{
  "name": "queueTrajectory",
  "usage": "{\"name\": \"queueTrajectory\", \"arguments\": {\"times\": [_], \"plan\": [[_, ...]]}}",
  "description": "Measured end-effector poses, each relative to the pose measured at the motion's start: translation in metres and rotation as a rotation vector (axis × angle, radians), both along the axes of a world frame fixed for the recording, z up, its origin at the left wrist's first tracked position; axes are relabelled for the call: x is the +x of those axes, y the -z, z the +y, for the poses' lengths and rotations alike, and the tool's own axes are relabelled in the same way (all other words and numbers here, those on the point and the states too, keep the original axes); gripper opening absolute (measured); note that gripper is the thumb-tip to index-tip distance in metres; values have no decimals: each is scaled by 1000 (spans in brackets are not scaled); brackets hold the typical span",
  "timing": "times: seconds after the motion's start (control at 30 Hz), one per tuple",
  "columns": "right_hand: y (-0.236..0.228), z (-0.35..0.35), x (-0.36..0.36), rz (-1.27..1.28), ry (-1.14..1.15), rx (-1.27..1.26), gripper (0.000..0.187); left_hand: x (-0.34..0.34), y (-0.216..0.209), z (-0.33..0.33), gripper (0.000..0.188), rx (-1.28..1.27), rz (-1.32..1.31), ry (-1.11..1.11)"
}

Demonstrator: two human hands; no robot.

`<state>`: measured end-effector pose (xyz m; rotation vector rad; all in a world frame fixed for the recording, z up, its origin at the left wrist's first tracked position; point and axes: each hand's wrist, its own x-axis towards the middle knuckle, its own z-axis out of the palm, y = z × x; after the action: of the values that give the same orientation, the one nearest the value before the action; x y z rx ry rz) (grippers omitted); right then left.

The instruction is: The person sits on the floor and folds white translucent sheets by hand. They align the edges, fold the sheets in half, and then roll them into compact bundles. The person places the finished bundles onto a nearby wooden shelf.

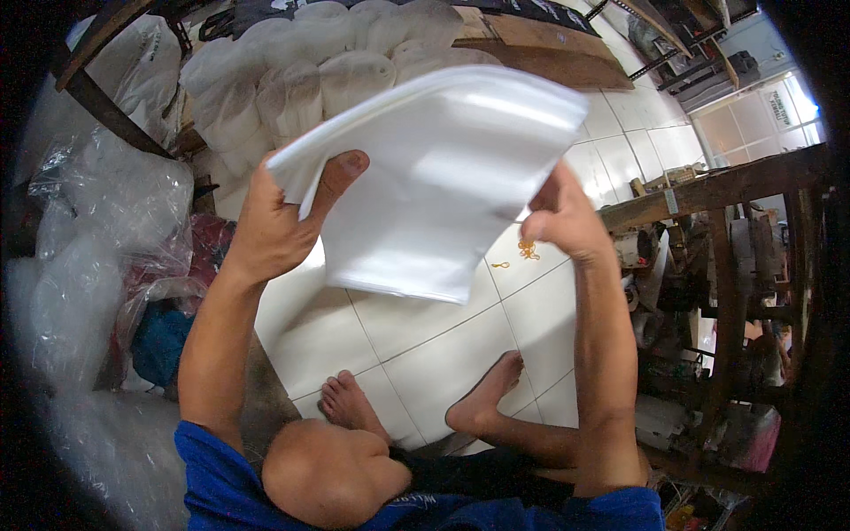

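White bundles (292,93) sit on the floor (429,380) beyond the sheets (425,186), which hang bowed in midair between both hands. The left hand's (276,232) grip is clamped on their left edge; the right hand (571,217) meets their right, too blurred to tell its grip. Yellow bands (529,251) lie below them. The step seems to be handling the sheets, the next move calling for steady edges.

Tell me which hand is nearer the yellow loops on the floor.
Right: the right hand appears just above the yellow loops; the left hand is farther away, to their left.
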<state>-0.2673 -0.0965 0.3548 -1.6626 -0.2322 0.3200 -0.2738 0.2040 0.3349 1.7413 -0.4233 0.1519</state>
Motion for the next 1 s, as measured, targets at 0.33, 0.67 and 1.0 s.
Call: {"name": "queueTrajectory", "arguments": {"times": [0.33,0.67,1.0], "plan": [[159,-20,-4,139,426,994,72,7,-65,-10,24,-158,-76,117],[143,100,-52,288,478,1335,75,44,-66,-14,40,-376,276,-66],[141,110,-54,355,539,1302,107,73,6,0,41,-182,405,-254]]}}
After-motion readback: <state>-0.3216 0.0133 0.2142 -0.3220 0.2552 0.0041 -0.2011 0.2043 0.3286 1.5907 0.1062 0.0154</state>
